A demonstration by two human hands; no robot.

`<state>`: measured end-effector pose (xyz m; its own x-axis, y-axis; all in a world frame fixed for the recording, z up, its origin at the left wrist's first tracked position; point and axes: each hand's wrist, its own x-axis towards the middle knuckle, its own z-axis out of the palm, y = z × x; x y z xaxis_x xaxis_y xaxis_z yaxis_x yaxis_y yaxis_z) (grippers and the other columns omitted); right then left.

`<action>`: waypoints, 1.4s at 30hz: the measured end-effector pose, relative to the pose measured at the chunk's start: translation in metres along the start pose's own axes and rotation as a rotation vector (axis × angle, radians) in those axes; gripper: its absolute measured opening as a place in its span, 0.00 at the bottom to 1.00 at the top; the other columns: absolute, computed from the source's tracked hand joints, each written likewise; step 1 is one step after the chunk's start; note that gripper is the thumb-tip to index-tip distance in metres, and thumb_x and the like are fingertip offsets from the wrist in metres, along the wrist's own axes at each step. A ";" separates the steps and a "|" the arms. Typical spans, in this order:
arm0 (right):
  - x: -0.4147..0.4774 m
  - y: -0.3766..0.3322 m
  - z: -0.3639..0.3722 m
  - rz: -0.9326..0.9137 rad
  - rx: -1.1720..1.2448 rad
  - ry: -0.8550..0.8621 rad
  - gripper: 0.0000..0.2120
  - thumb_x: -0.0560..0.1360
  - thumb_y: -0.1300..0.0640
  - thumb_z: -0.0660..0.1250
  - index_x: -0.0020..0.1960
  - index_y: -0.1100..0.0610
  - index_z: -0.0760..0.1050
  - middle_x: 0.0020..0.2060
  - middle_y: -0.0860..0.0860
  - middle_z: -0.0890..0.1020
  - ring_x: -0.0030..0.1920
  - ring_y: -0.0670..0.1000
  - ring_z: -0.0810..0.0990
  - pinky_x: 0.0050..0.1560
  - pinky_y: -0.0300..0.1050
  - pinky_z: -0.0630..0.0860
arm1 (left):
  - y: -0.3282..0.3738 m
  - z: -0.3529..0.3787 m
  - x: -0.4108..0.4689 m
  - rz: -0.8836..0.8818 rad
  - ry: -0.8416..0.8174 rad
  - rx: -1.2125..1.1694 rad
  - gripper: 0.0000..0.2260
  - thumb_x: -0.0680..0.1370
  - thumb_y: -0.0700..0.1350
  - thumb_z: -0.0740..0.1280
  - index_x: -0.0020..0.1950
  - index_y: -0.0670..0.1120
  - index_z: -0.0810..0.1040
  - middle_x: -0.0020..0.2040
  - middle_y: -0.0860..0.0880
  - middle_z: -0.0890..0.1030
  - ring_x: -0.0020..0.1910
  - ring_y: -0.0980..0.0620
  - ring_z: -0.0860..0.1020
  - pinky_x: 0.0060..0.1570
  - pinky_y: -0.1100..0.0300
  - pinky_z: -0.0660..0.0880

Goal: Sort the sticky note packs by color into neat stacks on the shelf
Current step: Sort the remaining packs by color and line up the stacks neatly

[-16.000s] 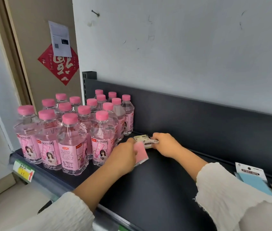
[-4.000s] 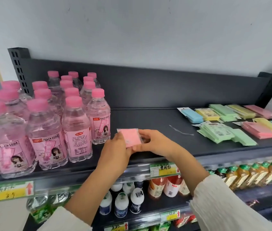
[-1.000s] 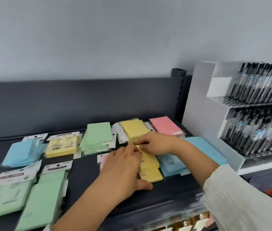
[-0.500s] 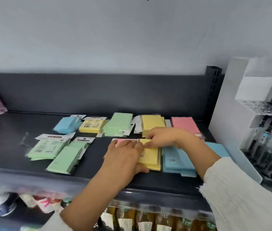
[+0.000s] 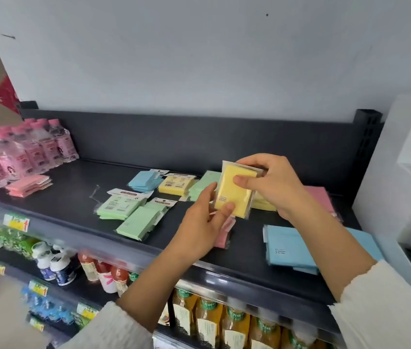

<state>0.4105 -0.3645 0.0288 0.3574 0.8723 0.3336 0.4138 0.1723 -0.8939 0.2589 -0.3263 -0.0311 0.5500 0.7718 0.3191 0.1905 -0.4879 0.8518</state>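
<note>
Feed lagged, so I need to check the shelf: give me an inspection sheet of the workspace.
Surface: dark shelf, packs spread across it.
Job's things: yellow pack held up; pink stack beside the soda bottles; green packs mid-shelf; blue stack front right.
Clutter: clear plastic strip.
Grippers: left hand and right hand both pinch the yellow pack.
Cables: nothing seen.
Surroundings: soda bottles left, white display stand right, drinks below.

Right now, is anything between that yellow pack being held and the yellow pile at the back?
Nothing visible. The left hand and right hand hold the yellow pack up; the yellow pile lies uncovered, with flat green packs between.
</note>
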 end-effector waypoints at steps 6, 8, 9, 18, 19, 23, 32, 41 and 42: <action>-0.001 -0.016 0.040 0.005 0.140 -0.017 0.20 0.66 0.60 0.77 0.56 0.49 0.77 0.52 0.45 0.80 0.52 0.46 0.79 0.52 0.45 0.78 | -0.001 -0.029 -0.007 -0.085 0.153 -0.331 0.06 0.80 0.43 0.60 0.57 0.47 0.73 0.43 0.50 0.81 0.37 0.56 0.81 0.41 0.63 0.79; 0.000 -0.011 0.056 0.105 0.212 -0.049 0.27 0.68 0.58 0.76 0.64 0.50 0.71 0.56 0.47 0.79 0.56 0.48 0.78 0.57 0.49 0.77 | -0.007 -0.040 -0.008 -0.130 0.222 -0.358 0.07 0.81 0.42 0.60 0.58 0.45 0.73 0.42 0.49 0.81 0.35 0.58 0.80 0.40 0.64 0.78; 0.001 -0.009 0.065 0.157 0.263 -0.079 0.28 0.69 0.58 0.75 0.66 0.52 0.69 0.56 0.48 0.79 0.57 0.49 0.79 0.57 0.49 0.77 | -0.010 -0.047 -0.010 -0.149 0.259 -0.365 0.08 0.81 0.41 0.59 0.59 0.44 0.73 0.42 0.49 0.80 0.34 0.59 0.79 0.39 0.65 0.78; -0.003 -0.019 0.162 0.108 0.261 -0.333 0.07 0.77 0.60 0.66 0.53 0.53 0.78 0.48 0.50 0.84 0.50 0.49 0.82 0.52 0.45 0.79 | -0.041 -0.118 -0.047 -0.222 0.448 -0.120 0.03 0.81 0.45 0.59 0.51 0.48 0.72 0.37 0.53 0.75 0.34 0.60 0.72 0.36 0.68 0.71; -0.004 -0.023 0.177 0.117 0.289 -0.352 0.06 0.76 0.60 0.66 0.52 0.53 0.78 0.48 0.51 0.84 0.49 0.49 0.82 0.52 0.45 0.79 | -0.045 -0.130 -0.052 -0.223 0.466 -0.100 0.04 0.81 0.45 0.60 0.53 0.49 0.73 0.38 0.53 0.76 0.35 0.60 0.73 0.35 0.69 0.70; -0.005 -0.035 0.233 0.150 0.342 -0.392 0.05 0.76 0.63 0.66 0.47 0.54 0.77 0.47 0.53 0.84 0.49 0.52 0.83 0.53 0.49 0.80 | -0.066 -0.177 -0.070 -0.253 0.500 -0.100 0.05 0.81 0.46 0.60 0.55 0.48 0.73 0.36 0.54 0.75 0.32 0.61 0.72 0.31 0.71 0.69; 0.020 -0.067 0.382 0.236 0.329 -0.315 0.05 0.77 0.62 0.64 0.50 0.59 0.78 0.48 0.57 0.83 0.50 0.57 0.82 0.53 0.55 0.80 | -0.132 -0.311 -0.080 -0.241 0.460 -0.107 0.06 0.80 0.48 0.63 0.48 0.49 0.79 0.36 0.48 0.74 0.35 0.53 0.69 0.37 0.62 0.67; 0.081 -0.067 0.454 0.501 0.368 -0.110 0.04 0.77 0.62 0.65 0.48 0.63 0.76 0.48 0.59 0.82 0.43 0.54 0.81 0.36 0.42 0.77 | -0.193 -0.409 -0.049 -0.264 0.401 0.058 0.17 0.80 0.48 0.62 0.68 0.46 0.72 0.57 0.51 0.78 0.53 0.57 0.75 0.48 0.67 0.69; 0.090 -0.065 0.459 0.530 0.359 -0.090 0.03 0.77 0.62 0.65 0.47 0.63 0.76 0.47 0.59 0.82 0.42 0.53 0.80 0.36 0.42 0.77 | -0.199 -0.415 -0.043 -0.253 0.402 0.081 0.16 0.80 0.46 0.62 0.68 0.46 0.72 0.55 0.52 0.78 0.52 0.57 0.75 0.46 0.68 0.69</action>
<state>0.0320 -0.0869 -0.0207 0.3581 0.9135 -0.1928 -0.1107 -0.1635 -0.9803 -0.1402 -0.0935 -0.0423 0.1233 0.9592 0.2545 0.3494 -0.2820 0.8936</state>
